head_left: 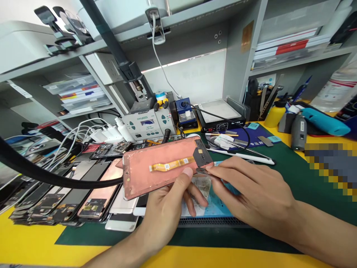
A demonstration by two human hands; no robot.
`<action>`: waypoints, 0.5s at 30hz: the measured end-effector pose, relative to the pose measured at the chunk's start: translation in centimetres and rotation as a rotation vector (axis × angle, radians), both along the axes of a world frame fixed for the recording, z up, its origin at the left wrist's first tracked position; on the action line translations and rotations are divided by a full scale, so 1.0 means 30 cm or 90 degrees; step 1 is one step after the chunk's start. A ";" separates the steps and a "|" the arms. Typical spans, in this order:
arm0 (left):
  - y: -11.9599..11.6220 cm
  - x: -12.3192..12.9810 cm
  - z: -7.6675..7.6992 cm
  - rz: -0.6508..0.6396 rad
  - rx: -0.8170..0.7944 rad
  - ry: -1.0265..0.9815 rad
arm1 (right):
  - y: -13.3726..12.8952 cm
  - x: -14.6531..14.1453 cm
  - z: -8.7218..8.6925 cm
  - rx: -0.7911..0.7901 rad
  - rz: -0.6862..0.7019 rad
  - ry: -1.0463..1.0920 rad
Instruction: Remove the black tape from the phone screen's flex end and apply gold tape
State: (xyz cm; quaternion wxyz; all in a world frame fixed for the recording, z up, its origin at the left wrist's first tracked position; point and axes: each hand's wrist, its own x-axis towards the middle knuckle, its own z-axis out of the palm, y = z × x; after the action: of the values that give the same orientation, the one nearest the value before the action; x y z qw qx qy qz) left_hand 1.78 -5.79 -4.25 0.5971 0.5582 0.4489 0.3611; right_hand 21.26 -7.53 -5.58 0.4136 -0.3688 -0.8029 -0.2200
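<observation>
My left hand [170,203] grips a phone screen [139,178] from below, thumb on its copper-coloured back and fingers beneath it. A yellow flex cable [170,165] lies along that back, and a black section covers the right end. My right hand [251,186] pinches a small, thin dark blade [202,171] between thumb and forefinger. Its tip meets the screen's lower edge near the black corner. Under both hands lies a blue and whitish work surface [217,203] with a dark perforated front strip.
Several phone screens [97,197] lie in rows at the left. A black hose [69,182] crosses in front of them. Behind stand a grey soldering station [149,124] and a heating plate [220,111]. A white pen-like tool [251,158] and tweezers lie behind my right hand.
</observation>
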 end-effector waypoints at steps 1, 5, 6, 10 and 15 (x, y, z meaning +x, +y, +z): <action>0.000 0.002 0.001 0.000 0.002 0.000 | 0.000 -0.002 0.003 0.000 0.003 0.006; -0.002 0.003 0.006 0.001 0.008 -0.003 | 0.002 -0.009 0.012 -0.002 0.005 0.033; -0.003 0.003 0.006 0.000 0.009 -0.002 | 0.002 -0.011 0.013 -0.008 0.002 0.045; -0.006 0.000 0.006 -0.006 0.013 -0.011 | 0.003 -0.016 0.015 -0.051 0.000 0.111; -0.004 0.004 0.007 -0.001 0.025 -0.023 | 0.006 -0.018 0.018 -0.092 0.023 0.160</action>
State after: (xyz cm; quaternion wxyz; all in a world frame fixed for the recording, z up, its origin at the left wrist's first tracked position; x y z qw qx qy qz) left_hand 1.90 -5.91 -4.05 0.5946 0.5633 0.4304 0.3794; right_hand 20.71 -7.34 -5.04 0.4872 -0.4079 -0.7648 -0.1065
